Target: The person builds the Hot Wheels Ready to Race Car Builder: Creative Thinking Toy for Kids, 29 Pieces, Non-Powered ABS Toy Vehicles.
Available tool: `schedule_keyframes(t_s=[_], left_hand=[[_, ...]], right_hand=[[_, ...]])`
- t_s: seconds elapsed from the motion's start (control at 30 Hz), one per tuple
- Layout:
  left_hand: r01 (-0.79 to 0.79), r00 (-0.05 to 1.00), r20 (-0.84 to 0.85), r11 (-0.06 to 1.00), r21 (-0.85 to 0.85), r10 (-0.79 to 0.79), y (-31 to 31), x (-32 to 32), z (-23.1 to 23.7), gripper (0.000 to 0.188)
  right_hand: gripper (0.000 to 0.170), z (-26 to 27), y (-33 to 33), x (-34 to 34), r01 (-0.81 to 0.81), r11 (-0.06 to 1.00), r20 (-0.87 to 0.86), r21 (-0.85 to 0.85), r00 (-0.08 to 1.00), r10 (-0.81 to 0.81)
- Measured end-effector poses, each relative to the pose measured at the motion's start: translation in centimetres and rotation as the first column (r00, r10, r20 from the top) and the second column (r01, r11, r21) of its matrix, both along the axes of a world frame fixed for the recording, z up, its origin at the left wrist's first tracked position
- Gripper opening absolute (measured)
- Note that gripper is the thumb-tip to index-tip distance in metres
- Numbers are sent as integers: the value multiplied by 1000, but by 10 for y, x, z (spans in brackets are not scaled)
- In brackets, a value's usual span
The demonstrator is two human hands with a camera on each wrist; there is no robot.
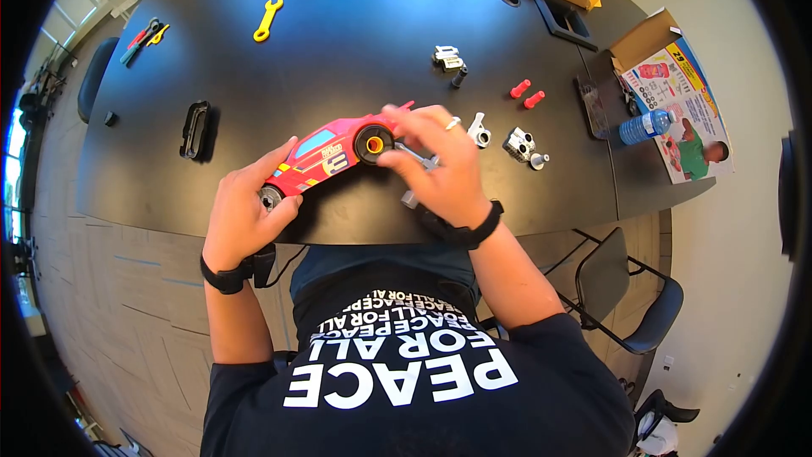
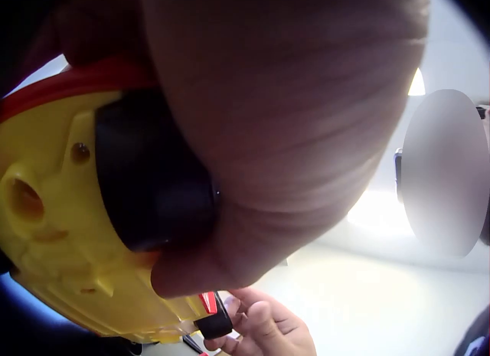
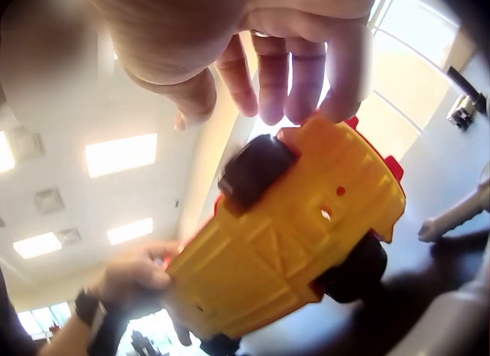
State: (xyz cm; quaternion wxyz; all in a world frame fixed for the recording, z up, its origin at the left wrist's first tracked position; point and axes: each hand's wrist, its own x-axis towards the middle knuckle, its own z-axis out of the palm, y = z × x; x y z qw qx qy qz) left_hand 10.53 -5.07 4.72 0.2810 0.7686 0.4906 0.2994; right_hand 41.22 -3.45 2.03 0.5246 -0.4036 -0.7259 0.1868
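A red toy car point(image 1: 326, 155) with a yellow underside point(image 3: 283, 226) is held above the near edge of the table, its side turned up. My left hand point(image 1: 245, 203) grips its front end around the wheel, thumb on the near side. At the rear, my right hand point(image 1: 440, 161) has its thumb apart from its loosely bent fingers, with fingertips right at the car's edge beside the black rear wheel point(image 1: 372, 144). The rear wheel's yellow hub faces up. Under the right hand lies a grey piece point(image 1: 411, 199), mostly hidden.
To the right are grey parts point(image 1: 520, 144), red pegs point(image 1: 527, 95) and a white-grey block point(image 1: 448, 57). A black frame-shaped piece point(image 1: 195, 129) lies left, a yellow wrench point(image 1: 268, 20) farther back. A water bottle point(image 1: 647, 127) lies by an opened box point(image 1: 677, 93) at the right edge.
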Motion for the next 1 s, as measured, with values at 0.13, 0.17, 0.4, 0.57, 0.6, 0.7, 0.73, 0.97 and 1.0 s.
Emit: schedule_keyframes(t_s=[0.13, 0.17, 0.4, 0.57, 0.6, 0.7, 0.73, 0.97, 1.0], left_hand=[[6, 1000, 15, 997, -71, -5, 2, 0, 3, 73], [8, 1000, 2, 1000, -12, -8, 1, -2, 0, 73], [1, 982, -189, 993, 120, 22, -1, -21, 6, 70], [-34, 946, -320, 996, 85, 60, 2, -20, 24, 71], [-35, 945, -323, 995, 89, 62, 4, -19, 27, 71], [1, 934, -357, 996, 85, 30, 12, -20, 32, 72], [6, 921, -385, 990, 138, 48, 14, -20, 28, 71], [-20, 882, -453, 972, 233, 127, 11, -19, 21, 67], [-50, 890, -441, 986, 162, 118, 9, -17, 25, 62]], right_hand=[[22, 9, -2, 46, 231, 972, -35, -36, 972, -232], [18, 9, -5, 62, 326, 943, -3, -63, 945, -327], [23, 2, -39, 175, 692, 721, 345, -23, 683, -644], [32, -7, -33, 174, 636, 770, 460, -55, 701, -546], [35, -10, -26, 166, 569, 821, 478, -57, 737, -478], [45, -14, 3, 121, 414, 908, 507, -64, 797, -328], [48, -22, 17, 109, 423, 903, 546, -78, 776, -317], [69, -57, 85, 102, 444, 887, 597, -130, 749, -288], [68, -63, 90, 107, 410, 906, 527, -106, 796, -299]])
